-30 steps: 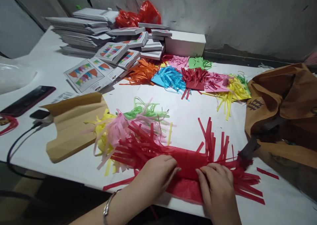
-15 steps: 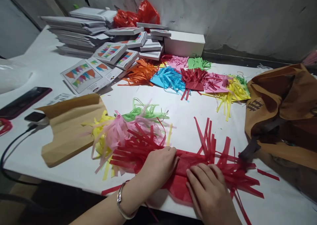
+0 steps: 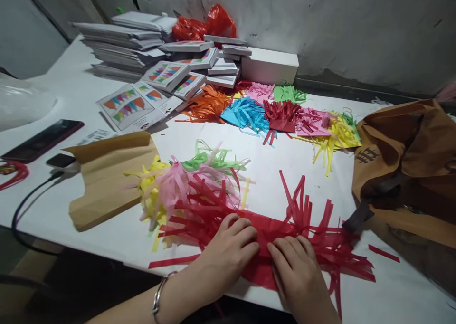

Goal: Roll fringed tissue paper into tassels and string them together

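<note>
Red paper (image 3: 273, 225): beneath my fingers, long axis left-right | my left hand (image 3: 233, 250): fingers curled on it | my right hand (image 3: 296, 263): fingers together on it | pinching: I can't tell | both equally near

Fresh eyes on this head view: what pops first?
First, the red fringed paper at the near edge of the table, under the left hand and right hand. Then, farther back, the multicoloured row of fringed bundles, left of the brown bag. Red plastic shines by the back wall.
</note>
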The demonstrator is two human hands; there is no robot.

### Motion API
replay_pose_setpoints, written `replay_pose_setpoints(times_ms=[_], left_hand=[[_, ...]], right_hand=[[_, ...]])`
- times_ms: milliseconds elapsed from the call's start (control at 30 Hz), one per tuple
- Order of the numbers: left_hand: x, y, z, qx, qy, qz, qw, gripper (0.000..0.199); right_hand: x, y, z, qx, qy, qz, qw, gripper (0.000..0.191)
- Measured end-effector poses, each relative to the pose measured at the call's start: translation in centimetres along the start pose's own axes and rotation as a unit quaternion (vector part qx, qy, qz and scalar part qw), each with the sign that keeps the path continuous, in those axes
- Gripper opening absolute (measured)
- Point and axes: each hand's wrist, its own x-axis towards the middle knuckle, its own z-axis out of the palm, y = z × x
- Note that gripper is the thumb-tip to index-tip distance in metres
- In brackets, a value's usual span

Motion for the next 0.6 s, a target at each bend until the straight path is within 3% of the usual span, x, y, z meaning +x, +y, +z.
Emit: replay_pose_setpoints(times_ms=[100,233,433,533,600], left_hand=[[-0.6,-0.4,-0.1,-0.01,0.006,-0.031,0.999,0.013],[-0.7,-0.3,-0.7,0.011,0.005,-0.093,0.996,0.017],[0.8,0.4,-1.2,0.082,-0.079,-0.205,0.972,0.015],[1.0,0.9,-1.4,0.082,-0.098,-0.232,0.964,0.009],[0.9,1.0,-1.1,0.085,-0.098,-0.233,0.964,0.011]], right_hand=[[-0.7,0.6,0.0,-0.005,0.001,-0.006,1.0,0.03],[-0.2,0.9,-0.3,-0.02,-0.013,0.081,0.996,0.029],[0.7,2.3,0.3,-0.116,-0.078,0.096,0.986,0.033],[-0.5,3.8,0.6,-0.17,-0.038,0.04,0.984,0.025],[-1.1,4.5,0.9,-0.168,0.043,-0.009,0.985,0.018]])
